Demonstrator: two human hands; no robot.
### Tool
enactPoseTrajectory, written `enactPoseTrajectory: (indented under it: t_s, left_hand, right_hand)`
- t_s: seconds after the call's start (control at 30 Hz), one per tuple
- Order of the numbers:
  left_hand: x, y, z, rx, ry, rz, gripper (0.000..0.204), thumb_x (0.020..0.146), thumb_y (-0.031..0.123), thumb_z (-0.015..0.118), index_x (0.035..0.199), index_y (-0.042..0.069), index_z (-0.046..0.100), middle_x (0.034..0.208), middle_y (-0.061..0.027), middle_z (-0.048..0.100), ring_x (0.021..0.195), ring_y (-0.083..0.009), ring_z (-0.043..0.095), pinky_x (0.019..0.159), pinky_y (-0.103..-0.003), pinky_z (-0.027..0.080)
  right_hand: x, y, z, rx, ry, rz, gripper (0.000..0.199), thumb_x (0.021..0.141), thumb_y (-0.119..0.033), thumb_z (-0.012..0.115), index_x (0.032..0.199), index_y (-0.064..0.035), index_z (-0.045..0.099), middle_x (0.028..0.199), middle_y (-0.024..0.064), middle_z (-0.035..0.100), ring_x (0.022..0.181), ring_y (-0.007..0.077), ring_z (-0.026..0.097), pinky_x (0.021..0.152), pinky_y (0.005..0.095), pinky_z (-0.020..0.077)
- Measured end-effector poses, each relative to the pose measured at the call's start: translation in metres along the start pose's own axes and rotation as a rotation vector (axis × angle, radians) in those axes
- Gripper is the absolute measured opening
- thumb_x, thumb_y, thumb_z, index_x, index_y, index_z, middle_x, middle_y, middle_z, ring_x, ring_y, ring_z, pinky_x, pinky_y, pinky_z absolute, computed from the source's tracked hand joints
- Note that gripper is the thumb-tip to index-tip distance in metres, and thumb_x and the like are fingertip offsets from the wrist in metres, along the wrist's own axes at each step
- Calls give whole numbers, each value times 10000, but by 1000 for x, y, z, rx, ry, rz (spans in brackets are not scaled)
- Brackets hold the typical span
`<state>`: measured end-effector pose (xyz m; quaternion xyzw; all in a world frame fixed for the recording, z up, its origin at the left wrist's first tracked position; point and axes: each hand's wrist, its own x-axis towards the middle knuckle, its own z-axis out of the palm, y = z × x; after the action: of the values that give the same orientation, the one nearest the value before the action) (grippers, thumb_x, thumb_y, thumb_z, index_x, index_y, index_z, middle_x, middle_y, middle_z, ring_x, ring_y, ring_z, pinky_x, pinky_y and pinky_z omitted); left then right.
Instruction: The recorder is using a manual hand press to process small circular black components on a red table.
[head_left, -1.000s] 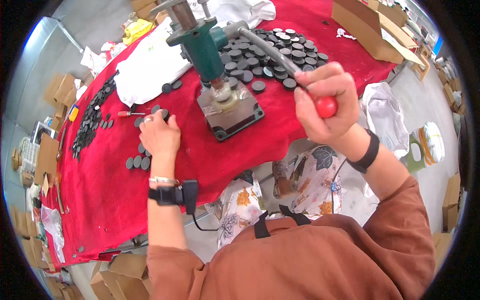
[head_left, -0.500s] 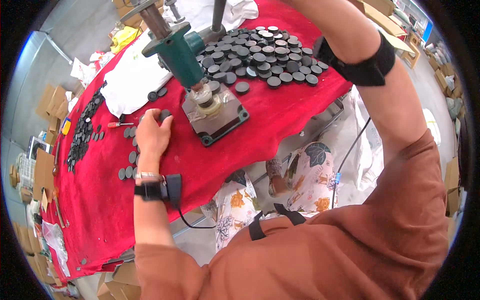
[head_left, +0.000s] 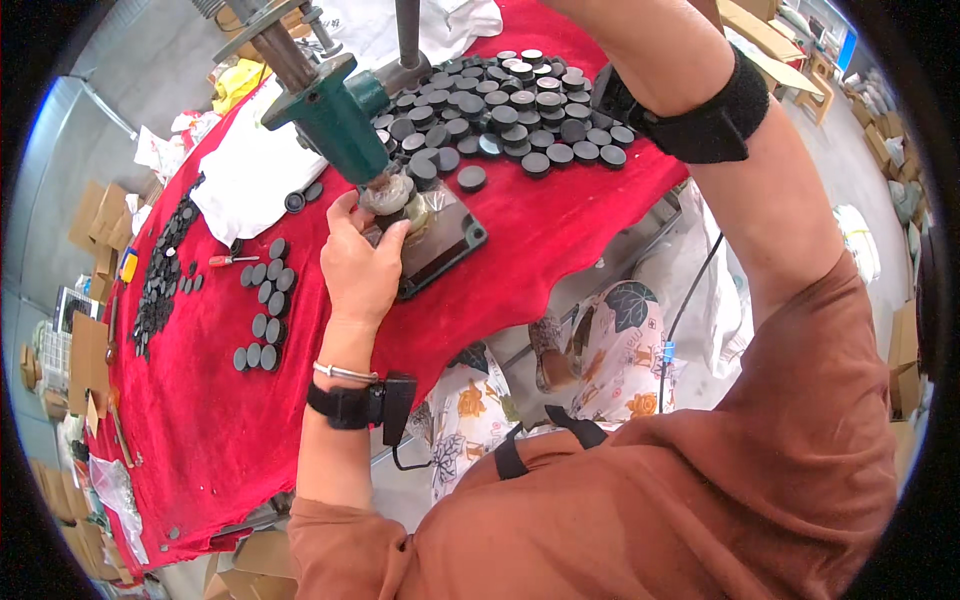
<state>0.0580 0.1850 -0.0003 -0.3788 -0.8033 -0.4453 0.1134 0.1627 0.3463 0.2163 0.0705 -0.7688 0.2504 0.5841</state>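
My left hand is at the base of the green bench press, thumb and fingers curled around the die area. A dark round disc shows partly between thumb and fingers, just under the clear, film-wrapped press head; the fingers hide most of it. Yellowish clear film lies beside it on the metal base plate. My right arm reaches up past the top edge, so its hand is out of sight. Left of my left hand, several black discs lie in loose rows on the red cloth.
A big heap of black discs lies behind the press on the red cloth. Smaller dark pieces are piled at the left, near a red-handled screwdriver and a white cloth. Cardboard boxes stand beyond the table.
My left hand has moved right, from the rows of discs, where a black disc was at its fingertips, to the press die. The view has shifted slightly. My right arm stays raised.
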Motion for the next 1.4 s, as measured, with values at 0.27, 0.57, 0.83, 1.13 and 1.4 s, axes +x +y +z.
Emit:
enactPoseTrajectory:
  t_s: [0.27,0.57,0.83,1.13,1.4]
  left_hand:
    - [9,-19,21,-176,60,-49,722,729,188,786,1274,-88,400,976,-218,686,909,-280,676,818,-342,508]
    - [2,-17,15,-185,83,-25,771,703,165,802,1309,-76,391,1065,-200,671,969,-266,652,869,-326,486]
    - [-3,-61,-55,953,62,-224,398,810,337,692,1122,97,632,1092,-137,626,1019,-335,581,845,-466,480]
    - [6,-61,-70,755,-19,-268,443,787,253,744,1135,30,585,1026,-141,668,931,-306,653,807,-414,517]
    - [-8,-9,-4,-276,-50,-141,668,729,133,789,1258,-80,441,1040,-175,651,868,-203,647,786,-305,533]
  right_hand:
    - [-23,5,7,-218,279,-273,246,748,-181,627,819,45,561,676,187,597,650,275,619,622,376,489]
    - [-142,16,-22,19,154,-312,185,664,-36,704,790,-68,573,699,85,573,550,210,566,510,289,451]
    - [-180,26,-18,115,67,-279,308,686,92,706,893,-28,513,806,132,611,733,202,648,669,294,548]
    - [-122,3,-35,-139,-44,-309,258,712,95,653,887,-15,498,820,134,605,714,194,594,639,288,477]
    - [-54,11,-6,50,145,-175,160,716,-125,643,752,-11,536,612,101,558,580,181,565,563,319,456]
